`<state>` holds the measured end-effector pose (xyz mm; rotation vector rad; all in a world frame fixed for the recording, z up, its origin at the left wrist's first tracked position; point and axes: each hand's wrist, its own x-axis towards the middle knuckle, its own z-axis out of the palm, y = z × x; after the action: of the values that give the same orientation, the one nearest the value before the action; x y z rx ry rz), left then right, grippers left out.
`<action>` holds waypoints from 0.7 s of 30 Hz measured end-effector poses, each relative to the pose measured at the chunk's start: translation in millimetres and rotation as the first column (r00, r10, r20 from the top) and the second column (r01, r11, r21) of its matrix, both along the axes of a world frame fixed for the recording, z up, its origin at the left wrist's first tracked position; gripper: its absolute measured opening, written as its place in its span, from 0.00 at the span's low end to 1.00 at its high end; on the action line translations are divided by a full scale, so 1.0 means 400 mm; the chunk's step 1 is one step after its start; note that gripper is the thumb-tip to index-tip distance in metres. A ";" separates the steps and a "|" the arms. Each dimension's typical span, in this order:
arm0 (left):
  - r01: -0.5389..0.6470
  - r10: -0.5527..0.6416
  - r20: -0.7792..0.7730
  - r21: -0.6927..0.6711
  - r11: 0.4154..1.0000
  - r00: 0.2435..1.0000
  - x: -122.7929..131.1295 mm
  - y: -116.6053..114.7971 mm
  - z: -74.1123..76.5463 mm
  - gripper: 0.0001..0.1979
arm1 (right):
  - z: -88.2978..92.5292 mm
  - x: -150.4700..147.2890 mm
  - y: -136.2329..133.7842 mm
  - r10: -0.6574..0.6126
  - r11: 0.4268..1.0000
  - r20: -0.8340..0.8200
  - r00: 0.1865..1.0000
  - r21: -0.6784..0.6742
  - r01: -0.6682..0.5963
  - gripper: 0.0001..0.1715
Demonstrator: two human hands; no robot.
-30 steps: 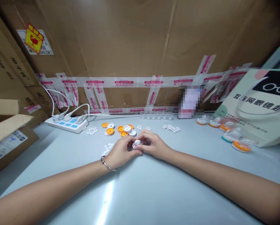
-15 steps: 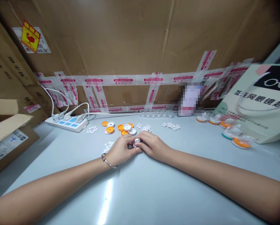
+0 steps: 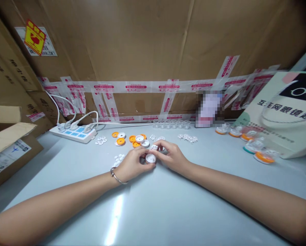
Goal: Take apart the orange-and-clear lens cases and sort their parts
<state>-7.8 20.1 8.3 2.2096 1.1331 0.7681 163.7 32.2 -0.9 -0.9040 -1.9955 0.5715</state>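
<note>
Between thumb and fingers, my left hand [image 3: 135, 160] grips a round white plastic cup-shaped base [image 3: 150, 159], its open side facing up. Just behind that base, my right hand [image 3: 169, 153] pinches a small white openwork plastic piece [image 3: 154, 147]. The piece is held apart from the base's hollow, near its far rim. Beyond my hands lie orange rings [image 3: 120, 141] and white rings [image 3: 144, 143], some stacked. Small white discs [image 3: 119, 158] rest left of my left wrist. More white openwork pieces [image 3: 187, 138] are heaped farther right.
A white power strip [image 3: 73, 132] with plugged-in cables stands at the back left, beside a cardboard box [image 3: 9, 150]. Clear cups [image 3: 171, 124] line the back. Several domed assemblies [image 3: 264, 156] stand at right by a paper bag [image 3: 278, 112]. A blurred-out phone-like object [image 3: 209, 108] leans behind.
My right hand has lifted the white openwork piece out of the base and moved slightly away and right. The base's hollow now shows. My left hand has stayed in place.
</note>
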 end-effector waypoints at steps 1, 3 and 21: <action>0.002 -0.002 0.000 0.002 1.000 1.000 -0.001 -0.001 0.002 0.10 | 0.002 0.001 -0.001 -0.002 1.000 -0.012 1.000 -0.003 0.002 0.08; 0.008 -0.008 -0.005 0.011 1.000 1.000 -0.002 -0.003 0.005 0.13 | 0.004 0.002 -0.002 0.001 1.000 -0.022 1.000 -0.009 -0.001 0.08; -0.025 -0.009 0.170 0.197 0.980 0.985 -0.005 -0.022 0.015 0.22 | 0.005 0.006 -0.019 0.101 0.993 -0.039 0.994 0.065 -0.098 0.06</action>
<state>-9.7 11.1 14.5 2.2494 1.0191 1.0937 166.2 24.7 0.9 -0.7513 -2.0173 0.5750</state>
